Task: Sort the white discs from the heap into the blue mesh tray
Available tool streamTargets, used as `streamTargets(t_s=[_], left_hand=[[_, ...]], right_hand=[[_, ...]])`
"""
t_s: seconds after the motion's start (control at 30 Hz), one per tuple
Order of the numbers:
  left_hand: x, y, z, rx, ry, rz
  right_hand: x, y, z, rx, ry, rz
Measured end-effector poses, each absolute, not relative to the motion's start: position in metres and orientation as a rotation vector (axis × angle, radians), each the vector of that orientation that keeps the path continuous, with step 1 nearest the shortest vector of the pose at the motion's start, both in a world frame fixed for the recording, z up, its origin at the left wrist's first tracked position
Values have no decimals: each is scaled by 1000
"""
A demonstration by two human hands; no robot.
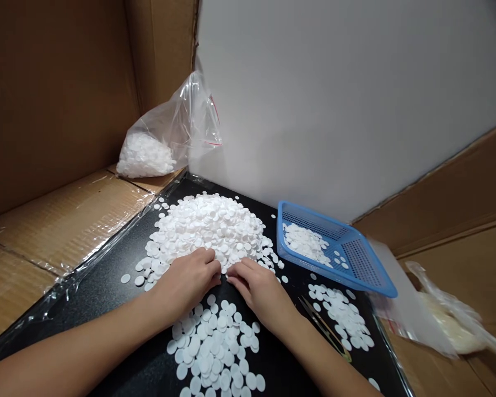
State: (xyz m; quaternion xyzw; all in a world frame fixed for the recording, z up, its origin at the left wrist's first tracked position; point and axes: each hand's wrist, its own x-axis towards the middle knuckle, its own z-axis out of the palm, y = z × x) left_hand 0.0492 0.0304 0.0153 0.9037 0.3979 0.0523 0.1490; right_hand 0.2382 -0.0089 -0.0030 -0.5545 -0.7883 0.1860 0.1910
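Facing each other at the near edge of a large heap of white discs [209, 226], the left hand [194, 274] and right hand [258, 286] are close but apart. Fingers of both bent inward, thumbs low; cannot tell whether either pinches a disc, as the tips are partly hidden and small. Heap sits on a black tabletop [119, 309], stray discs around its rim. Nearer the body, between the forearms, a looser spread of discs [215, 347], many overlapping. Right of the heap, a blue basket [334, 272], a batch of discs gathered toward its left end, a few loose ones beside them. Below the basket, a small disc cluster [345, 317], with a slim two-pronged tool [324, 330] just beside it, partly behind the right forearm. Far left corner: a clear plastic bag [190, 121], white pieces in its bottom, on cardboard [78, 220]
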Motion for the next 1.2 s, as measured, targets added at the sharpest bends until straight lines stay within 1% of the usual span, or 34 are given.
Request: streamTargets(t_s=[0.27,0.53,0.77,0.93,1.1,1.2], left_hand=[[45,28,19,2527,1035,160],[48,33,11,2487,1002,245],[47,33,7,2480,988,311],[45,34,4,2445,970,427],[33,41,18,2367,893,634],[25,46,27,2369,924,635]], right_hand=[[248,-11,19,-1605,-2053,1004],[255,-11,24,-1671,-1958,1183],[251,-12,23,-1712,-2018,1084],[246,-14,18,-1617,-2012,1043],[239,-14,13,-1473,-1991,871],[234,-14,7,-1451,-2050,792]])
